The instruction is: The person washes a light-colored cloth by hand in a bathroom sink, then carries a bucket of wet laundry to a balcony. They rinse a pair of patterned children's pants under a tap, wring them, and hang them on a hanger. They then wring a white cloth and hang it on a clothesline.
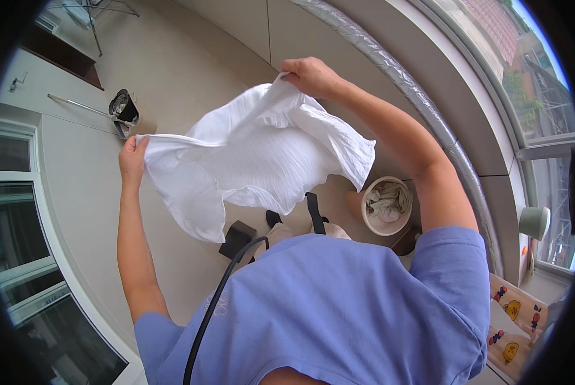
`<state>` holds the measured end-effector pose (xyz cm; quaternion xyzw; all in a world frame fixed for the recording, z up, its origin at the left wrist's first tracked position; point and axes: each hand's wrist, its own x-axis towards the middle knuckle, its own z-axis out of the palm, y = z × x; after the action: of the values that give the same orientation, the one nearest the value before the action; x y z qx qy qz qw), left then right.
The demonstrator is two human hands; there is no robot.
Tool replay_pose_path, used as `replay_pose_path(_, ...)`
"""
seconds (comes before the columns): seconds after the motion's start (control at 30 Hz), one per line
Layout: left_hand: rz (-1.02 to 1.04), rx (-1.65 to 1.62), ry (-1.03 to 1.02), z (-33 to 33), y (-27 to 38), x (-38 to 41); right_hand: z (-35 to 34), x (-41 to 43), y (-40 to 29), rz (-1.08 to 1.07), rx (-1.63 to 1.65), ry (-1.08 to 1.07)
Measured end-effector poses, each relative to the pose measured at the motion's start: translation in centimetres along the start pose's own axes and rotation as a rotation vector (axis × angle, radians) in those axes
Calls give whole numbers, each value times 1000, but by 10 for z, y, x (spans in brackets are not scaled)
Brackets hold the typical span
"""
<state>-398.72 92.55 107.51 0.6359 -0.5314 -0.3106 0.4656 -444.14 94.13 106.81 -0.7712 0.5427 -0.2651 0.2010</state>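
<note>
A white cloth garment [277, 154] is spread in the air between my hands, its lower edges hanging loose and rippled. My left hand [132, 159] pinches one corner of it at the left, thumb against fingers. Higher up and farther right, my right hand [311, 76] grips another part of its upper edge. Below the right side of the garment, a round white bucket [365, 211] on the floor holds crumpled damp-looking cloths [388, 201]. The bucket touches neither hand.
A bin [145, 118] with a long-handled tool stands on the floor at the left. Near my feet lies a dark box-like object [238, 239]. A foil-wrapped pipe [388, 60] runs along the wall at the right, below the window. A metal rack [94, 29] stands at the top left.
</note>
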Motion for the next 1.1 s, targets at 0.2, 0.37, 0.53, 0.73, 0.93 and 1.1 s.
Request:
replay_pose_path(0.2,26,196,-143,-21,48,-33,-60,-37,-82,319,307,88)
replay_pose_path(0.37,-64,-202,42,-91,118,-39,-151,-47,-166,359,672,504)
replay_pose_path(0.53,-238,-508,91,-141,251,-101,-228,-85,-252,439,704,562)
replay_pose_path(0.73,-101,-328,32,-160,274,-89,-208,-86,-246,246,557,717)
replay_pose_path(0.93,160,14,57,-105,181,-39,-158,-54,-205,203,389,750)
replay_pose_path(1.1,370,146,129,-95,194,7,-190,-47,-187,215,340,772)
